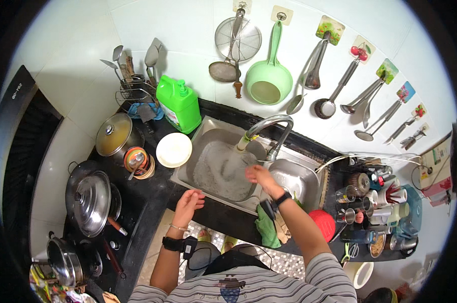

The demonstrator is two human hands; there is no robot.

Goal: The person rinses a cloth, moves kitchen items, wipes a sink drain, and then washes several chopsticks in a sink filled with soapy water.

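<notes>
My right hand (258, 175) reaches over the steel sink (210, 132), under the stream of water from the curved tap (269, 123); its fingers are loosely spread and nothing is in it. My left hand (190, 201) rests on the sink's front rim with its fingers bent over the edge, holding no object. The left basin (223, 171) is foamy and wet. A smaller right basin (296, 182) lies just beyond my right wrist.
A white plate (174, 149), a green detergent jug (179, 103) and a lidded pot (115, 134) stand left of the sink. A stove with pans (89, 202) is at far left. Cups and jars (372, 207) crowd the right counter. A green cloth (266, 227) hangs over the front edge. Ladles hang on the wall.
</notes>
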